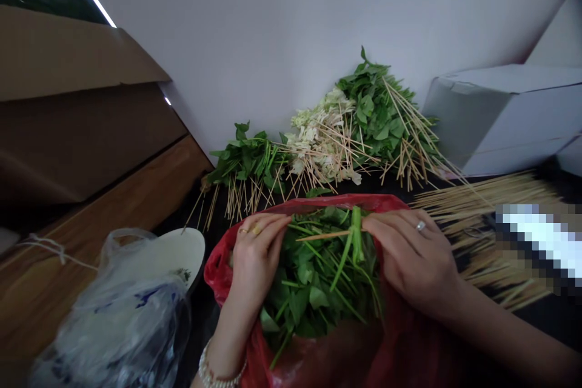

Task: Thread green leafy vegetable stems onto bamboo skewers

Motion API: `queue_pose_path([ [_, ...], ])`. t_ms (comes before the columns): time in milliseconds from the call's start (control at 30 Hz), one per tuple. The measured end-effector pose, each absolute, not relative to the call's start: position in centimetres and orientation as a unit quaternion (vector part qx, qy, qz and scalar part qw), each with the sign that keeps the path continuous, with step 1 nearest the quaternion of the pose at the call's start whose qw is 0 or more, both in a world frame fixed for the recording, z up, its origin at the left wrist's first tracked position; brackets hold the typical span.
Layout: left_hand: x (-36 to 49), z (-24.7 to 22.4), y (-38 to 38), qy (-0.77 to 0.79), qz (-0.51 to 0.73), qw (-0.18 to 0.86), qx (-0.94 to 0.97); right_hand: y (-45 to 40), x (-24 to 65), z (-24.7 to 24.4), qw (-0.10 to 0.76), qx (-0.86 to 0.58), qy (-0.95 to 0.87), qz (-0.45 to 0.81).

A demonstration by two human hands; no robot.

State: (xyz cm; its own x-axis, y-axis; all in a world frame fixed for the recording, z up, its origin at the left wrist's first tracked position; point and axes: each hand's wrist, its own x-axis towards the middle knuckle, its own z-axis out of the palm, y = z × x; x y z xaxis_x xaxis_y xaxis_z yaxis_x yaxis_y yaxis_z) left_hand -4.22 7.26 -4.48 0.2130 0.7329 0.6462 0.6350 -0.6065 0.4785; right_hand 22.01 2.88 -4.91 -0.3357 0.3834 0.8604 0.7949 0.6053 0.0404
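A red plastic bag (318, 351) lies open in front of me, filled with leafy green stems (309, 279). Over its right side my right hand (409, 248) is closed with the fingertips pressed against a short bunch of green stems (356, 235). A thin wooden skewer (324, 235) passes into that bunch and points left. My left hand (259, 251), wearing a ring and a beaded bracelet, is at the bag's left rim, its fingers pressed together near the leaves. What lies between its fingertips is too small to make out.
Skewered greens (250, 160), skewered pale leaves (318, 133) and more greens (377, 109) lie along the wall. Loose skewers (495, 200) and a pixelated object (541, 242) are right, a white box (513, 115) behind. Left are a white bowl (191, 245), clear plastic bag (122, 327) and cardboard box (77, 127).
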Motion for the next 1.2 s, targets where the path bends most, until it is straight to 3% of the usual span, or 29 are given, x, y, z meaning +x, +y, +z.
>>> queue_pose_path([
  [100, -4.5, -4.8, 7.7, 0.438, 0.411, 0.018, 0.799, 2.9, 21.7, -5.4, 0.423, -0.373, -0.792, -0.233],
  [233, -5.3, -4.4, 7.4, 0.442, 0.439, 0.064, 0.78, 2.9, 21.3, -5.9, 0.409, -0.374, -0.802, -0.221],
  [367, -5.5, -3.7, 7.2, 0.423, 0.37, 0.089, 0.822, 3.2, 21.4, -6.0, 0.412, -0.371, -0.803, -0.218],
  [700, -4.7, -0.9, 9.3, 0.448, 0.181, -0.005, 0.875, 3.9, 22.2, -5.5, 0.449, -0.379, -0.777, -0.228],
  [900, -6.3, -0.7, 8.8, 0.403, 0.132, 0.035, 0.905, 3.9, 22.2, -5.5, 0.44, -0.377, -0.787, -0.213],
  [1033, -6.8, 1.1, 8.4, 0.439, 0.167, 0.055, 0.881, 4.0, 22.3, -5.5, 0.452, -0.38, -0.779, -0.211],
  [1200, -6.0, 3.9, 7.1, 0.503, 0.311, 0.105, 0.799, 4.5, 22.7, -5.4, 0.494, -0.379, -0.76, -0.19],
])
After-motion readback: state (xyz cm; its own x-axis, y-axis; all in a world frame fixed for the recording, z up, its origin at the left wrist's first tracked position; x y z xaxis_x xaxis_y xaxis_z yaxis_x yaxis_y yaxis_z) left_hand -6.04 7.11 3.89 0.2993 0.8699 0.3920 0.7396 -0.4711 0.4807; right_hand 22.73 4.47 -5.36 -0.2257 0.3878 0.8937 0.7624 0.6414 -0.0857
